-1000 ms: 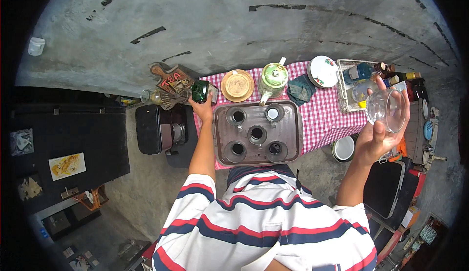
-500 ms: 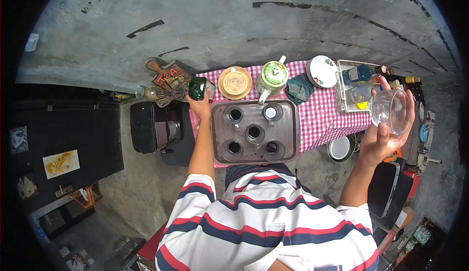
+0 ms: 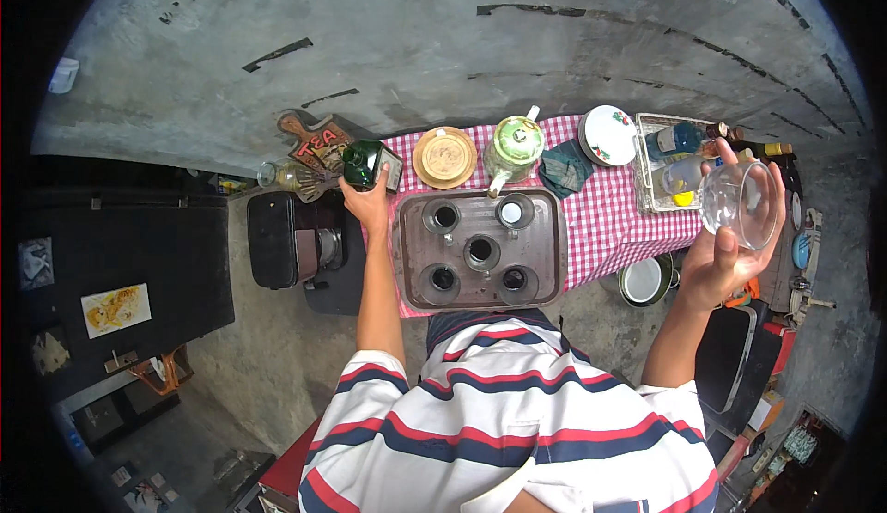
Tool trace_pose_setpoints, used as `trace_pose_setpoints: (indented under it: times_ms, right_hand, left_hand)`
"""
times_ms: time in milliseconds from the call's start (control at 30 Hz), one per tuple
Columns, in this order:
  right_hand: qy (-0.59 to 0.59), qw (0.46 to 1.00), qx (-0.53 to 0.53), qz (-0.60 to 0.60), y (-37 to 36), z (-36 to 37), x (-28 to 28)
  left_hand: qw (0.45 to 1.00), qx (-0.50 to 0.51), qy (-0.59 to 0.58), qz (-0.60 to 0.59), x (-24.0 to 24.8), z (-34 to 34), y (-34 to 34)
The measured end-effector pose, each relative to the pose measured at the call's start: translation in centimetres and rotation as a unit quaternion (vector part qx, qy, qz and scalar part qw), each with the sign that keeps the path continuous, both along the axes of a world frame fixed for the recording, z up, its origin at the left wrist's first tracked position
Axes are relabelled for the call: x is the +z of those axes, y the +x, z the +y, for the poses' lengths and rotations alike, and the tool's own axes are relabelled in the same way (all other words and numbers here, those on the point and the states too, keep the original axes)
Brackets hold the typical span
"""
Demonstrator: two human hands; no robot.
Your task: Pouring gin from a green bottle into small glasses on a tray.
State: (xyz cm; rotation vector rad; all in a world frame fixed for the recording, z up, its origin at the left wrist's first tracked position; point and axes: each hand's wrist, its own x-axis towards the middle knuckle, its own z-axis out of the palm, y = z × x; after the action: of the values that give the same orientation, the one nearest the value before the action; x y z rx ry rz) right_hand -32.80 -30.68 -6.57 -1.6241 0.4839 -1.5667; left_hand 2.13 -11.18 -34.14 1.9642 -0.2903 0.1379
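At the left end of the table my left hand [image 3: 368, 203] is closed round a dark green glass bottle [image 3: 363, 164] with a pale label on its side. Raised on the right, my right hand [image 3: 725, 259] holds up a clear, rounded glass [image 3: 739, 206], which shows nothing inside. Between my arms lies a brown tray [image 3: 409, 245]. Several glass mugs stand on it, among them a middle mug [image 3: 481, 252] with dark contents; the back right mug [image 3: 515, 211] shows something white inside.
Behind the tray stand a round wooden lid [image 3: 445, 156], a green teapot [image 3: 518, 143], a dark cloth [image 3: 565, 169] and a white plate [image 3: 611, 135]. A wire basket [image 3: 645, 185] holds bottles. Left are a wooden sign [image 3: 319, 143] and a black machine [image 3: 271, 240]. A pot [image 3: 644, 280] sits lower right.
The green bottle in my left hand has tilted more to its side, showing more of its body and label. My right hand with the glass has barely moved.
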Motion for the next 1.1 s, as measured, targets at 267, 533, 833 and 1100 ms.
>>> trace_pose_setpoints:
  times_ms: [267,533,833,1100]
  right_hand:
    - [0.02,0.999,0.014,-0.022,0.8,1.0,0.3]
    - [0.052,0.989,0.132,-0.032,1.6,2.8,0.8]
    - [0.057,0.981,0.185,-0.022,2.9,4.6,0.9]
    - [0.031,0.972,0.232,-0.006,3.4,6.7,1.3]
  left_hand:
    - [0.991,-0.067,0.01,-0.116,11.0,1.9,-0.9]
    - [0.969,-0.183,-0.012,-0.168,22.3,5.1,-2.4]
    - [0.92,-0.347,0.106,-0.15,33.6,7.0,-6.7]
    - [0.843,-0.478,0.206,-0.138,39.3,6.9,-9.9]
